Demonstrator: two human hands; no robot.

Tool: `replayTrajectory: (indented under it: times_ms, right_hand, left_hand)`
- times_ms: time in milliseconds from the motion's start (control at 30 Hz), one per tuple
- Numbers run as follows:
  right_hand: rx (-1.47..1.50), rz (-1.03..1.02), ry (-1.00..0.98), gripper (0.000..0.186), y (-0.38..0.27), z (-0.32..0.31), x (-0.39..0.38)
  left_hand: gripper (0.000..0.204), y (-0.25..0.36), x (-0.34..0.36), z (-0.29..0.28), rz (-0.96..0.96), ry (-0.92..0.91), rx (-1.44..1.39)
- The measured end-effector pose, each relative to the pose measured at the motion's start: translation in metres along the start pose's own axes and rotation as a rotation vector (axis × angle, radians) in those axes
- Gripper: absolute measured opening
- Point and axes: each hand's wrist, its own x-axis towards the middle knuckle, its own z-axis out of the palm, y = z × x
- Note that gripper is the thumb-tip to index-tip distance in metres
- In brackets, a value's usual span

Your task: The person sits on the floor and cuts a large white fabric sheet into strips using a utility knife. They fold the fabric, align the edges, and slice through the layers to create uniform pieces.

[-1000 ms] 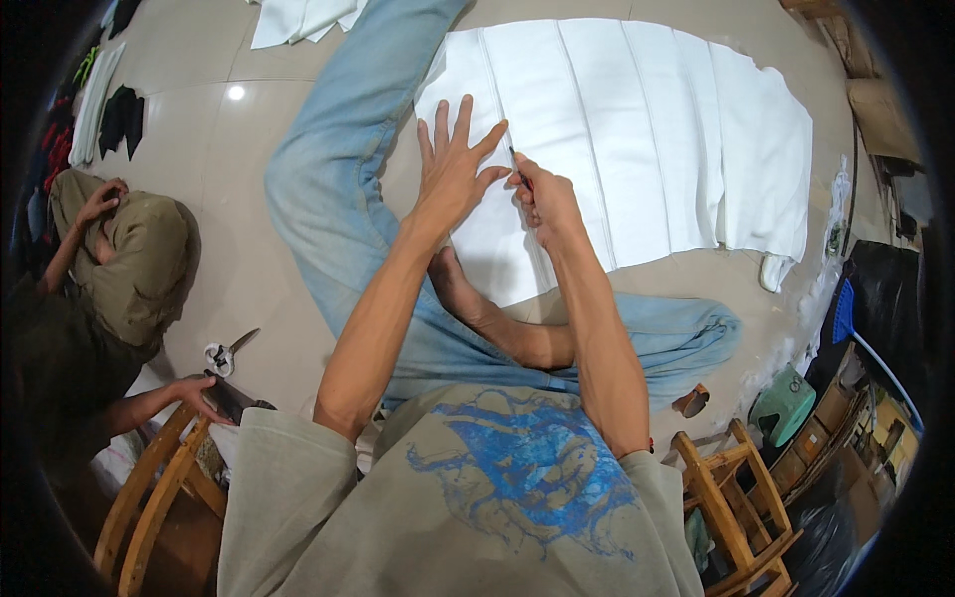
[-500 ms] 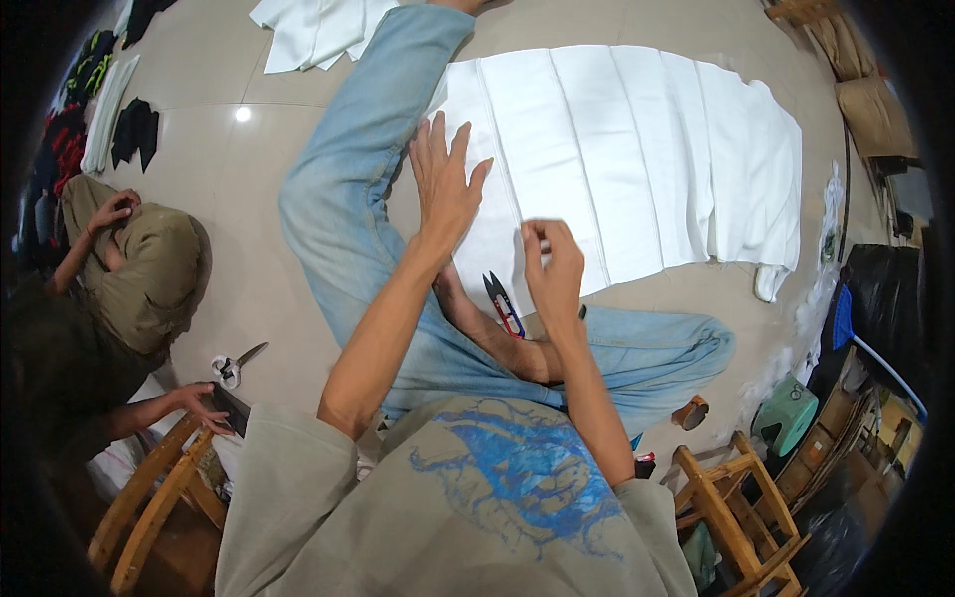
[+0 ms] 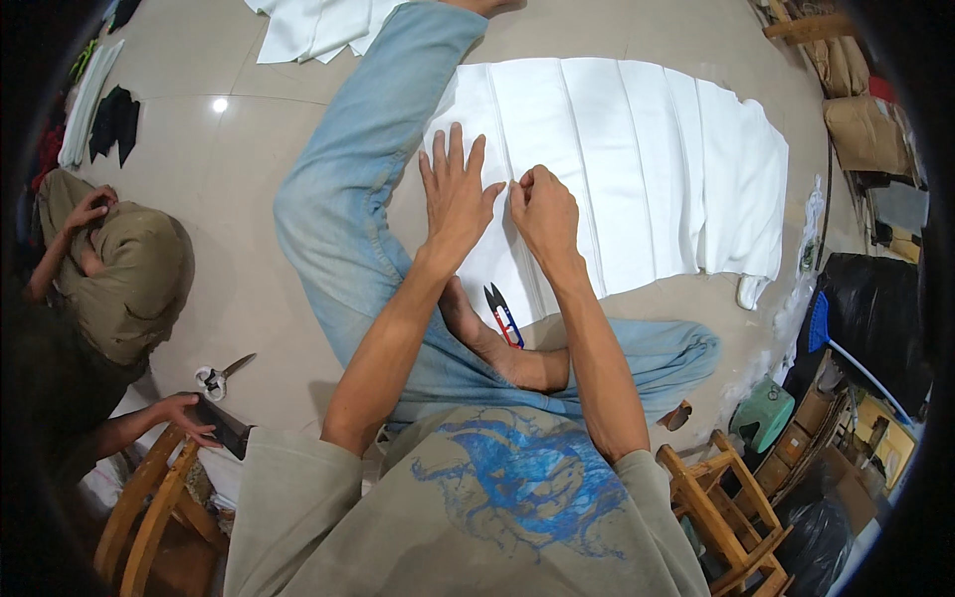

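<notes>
A wide white cloth (image 3: 622,169), marked by several seam-like lines across it, lies spread on the floor beyond my folded leg. My left hand (image 3: 458,204) rests flat on its left part, fingers spread. Just right of it, my right hand (image 3: 547,214) is closed in a pinch, fingertips at one of the lines. Whatever is between those fingers is too small to make out. Thread snips (image 3: 504,316) with dark blades and red and blue handles lie at the cloth's near edge, by my foot, touched by neither hand.
Left, a seated person's hand (image 3: 189,416) holds a dark object near white-handled scissors (image 3: 221,378). More white cloth (image 3: 318,28) lies at the far left, beyond my knee. A wooden stool (image 3: 726,507) and a green container (image 3: 764,413) stand at the right.
My right hand has moved away from me, up along the cloth, and lowered to the line, still pinched. The left hand stays spread on the cloth, slightly shifted.
</notes>
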Motion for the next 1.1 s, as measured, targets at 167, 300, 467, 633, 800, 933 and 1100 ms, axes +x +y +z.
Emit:
replayTrajectory:
  times_ms: [167,300,467,633,800,933,1100]
  right_hand:
    - [-0.356,-0.113,-0.021,0.021,-0.008,0.015,0.006]
    - [-0.384,-0.172,-0.077,0.019,-0.009,0.018,0.013]
    - [0.422,0.139,-0.079,0.024,0.022,-0.007,0.005]
    - [0.445,0.128,-0.020,0.025,0.016,0.000,-0.011]
    - [0.196,0.057,0.136,0.026,-0.004,0.005,-0.012]
    - [0.203,0.056,0.199,0.025,-0.002,0.015,-0.012]
    - [0.262,0.101,0.229,0.022,0.008,0.024,-0.017]
  left_hand:
    - [0.076,-0.003,0.000,0.001,0.026,0.027,0.024]
    - [0.077,-0.010,-0.002,0.002,0.023,0.022,0.016]
    - [0.080,-0.007,-0.001,0.003,-0.012,0.008,-0.042]
    - [0.081,-0.009,-0.002,0.004,-0.013,0.003,-0.033]
    - [0.081,-0.010,-0.002,0.005,-0.003,0.013,-0.035]
    - [0.081,-0.010,-0.002,0.005,0.006,0.013,-0.029]
    - [0.081,-0.010,-0.002,0.006,0.008,0.026,-0.032]
